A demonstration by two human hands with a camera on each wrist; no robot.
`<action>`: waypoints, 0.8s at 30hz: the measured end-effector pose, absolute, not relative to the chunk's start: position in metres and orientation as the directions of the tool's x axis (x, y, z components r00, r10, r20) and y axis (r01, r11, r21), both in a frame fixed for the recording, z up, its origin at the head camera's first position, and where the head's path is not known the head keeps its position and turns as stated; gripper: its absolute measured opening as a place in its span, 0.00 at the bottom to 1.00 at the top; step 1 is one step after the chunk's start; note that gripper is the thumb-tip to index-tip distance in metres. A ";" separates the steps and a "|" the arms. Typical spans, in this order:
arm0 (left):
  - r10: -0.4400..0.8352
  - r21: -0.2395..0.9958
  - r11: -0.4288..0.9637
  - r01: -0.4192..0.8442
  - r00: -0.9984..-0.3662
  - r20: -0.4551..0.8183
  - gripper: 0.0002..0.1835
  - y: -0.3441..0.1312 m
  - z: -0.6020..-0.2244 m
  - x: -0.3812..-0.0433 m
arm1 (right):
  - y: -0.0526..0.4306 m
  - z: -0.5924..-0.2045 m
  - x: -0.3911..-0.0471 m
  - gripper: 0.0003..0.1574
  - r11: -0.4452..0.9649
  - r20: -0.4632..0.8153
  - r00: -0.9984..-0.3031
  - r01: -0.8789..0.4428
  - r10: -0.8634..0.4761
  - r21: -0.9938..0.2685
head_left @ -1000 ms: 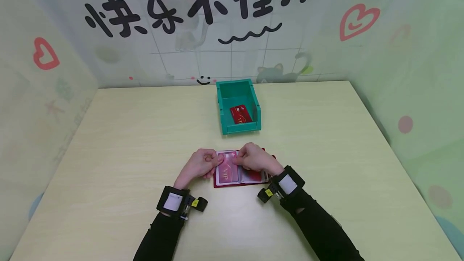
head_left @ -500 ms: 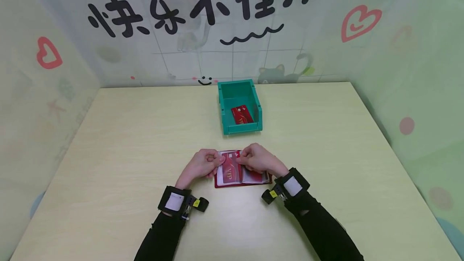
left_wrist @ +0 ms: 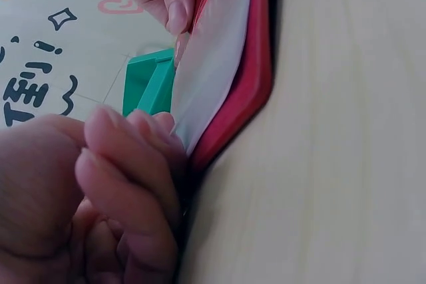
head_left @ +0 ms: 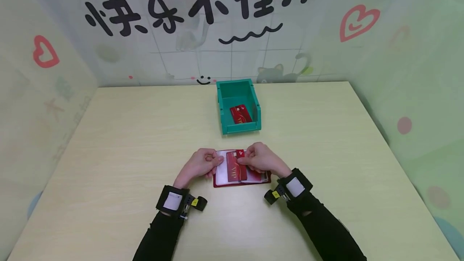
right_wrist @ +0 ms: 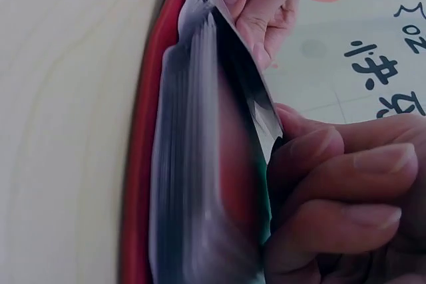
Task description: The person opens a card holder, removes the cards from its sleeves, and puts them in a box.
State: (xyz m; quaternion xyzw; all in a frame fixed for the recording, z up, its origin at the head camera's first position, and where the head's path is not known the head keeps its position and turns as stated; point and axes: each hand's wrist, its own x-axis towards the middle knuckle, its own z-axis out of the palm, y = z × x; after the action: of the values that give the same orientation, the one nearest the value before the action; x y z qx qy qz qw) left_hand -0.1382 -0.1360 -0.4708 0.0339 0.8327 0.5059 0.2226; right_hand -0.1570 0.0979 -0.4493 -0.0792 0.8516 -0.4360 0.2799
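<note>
An open card holder (head_left: 222,177) with a red cover and clear plastic sleeves lies on the table in the head view. My left hand (head_left: 200,163) pinches its left edge; in the left wrist view the fingers (left_wrist: 126,177) meet the clear sleeve (left_wrist: 216,64) above the red cover (left_wrist: 249,98). My right hand (head_left: 262,158) pinches the right edge of a red VIP card (head_left: 235,171), which lies partly out of the left sleeve. The right wrist view shows that hand (right_wrist: 353,184) beside the stacked sleeves (right_wrist: 186,164).
Beyond the card holder stands a green bin (head_left: 241,128) with another red card (head_left: 241,114) inside. The pale wooden table (head_left: 108,144) meets a printed backdrop (head_left: 145,63) at the back and both sides.
The VIP card has slid rightward out of the left sleeve, drawn by my right hand, which has shifted right. My left hand stays at the holder's left edge.
</note>
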 end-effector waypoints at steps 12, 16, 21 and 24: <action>0.312 0.867 0.473 -0.154 -0.891 -0.329 0.12 -0.137 -0.471 -0.141 | 0.121 -0.444 -0.164 0.15 0.545 -0.374 -0.798 0.069 -0.473 -0.836; 0.312 0.866 0.474 -0.160 -0.889 -0.335 0.13 -0.137 -0.470 -0.140 | 0.126 -0.441 -0.171 0.13 0.520 -0.347 -0.808 0.059 -0.477 -0.852; 0.318 0.866 0.475 -0.156 -0.887 -0.334 0.13 -0.139 -0.471 -0.140 | 0.125 -0.429 -0.181 0.13 0.522 -0.288 -0.863 0.034 -0.415 -0.852; 0.325 0.871 0.467 -0.150 -0.888 -0.327 0.13 -0.139 -0.472 -0.140 | 0.121 -0.420 -0.190 0.16 0.555 -0.222 -0.909 -0.012 -0.352 -0.832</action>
State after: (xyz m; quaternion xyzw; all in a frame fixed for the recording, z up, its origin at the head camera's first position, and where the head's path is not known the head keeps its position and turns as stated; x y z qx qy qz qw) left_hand -0.1398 -0.1394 -0.4721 0.0530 0.8247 0.5135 0.2312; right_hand -0.1904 0.1209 -0.4198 -0.1054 0.8621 -0.4598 0.1851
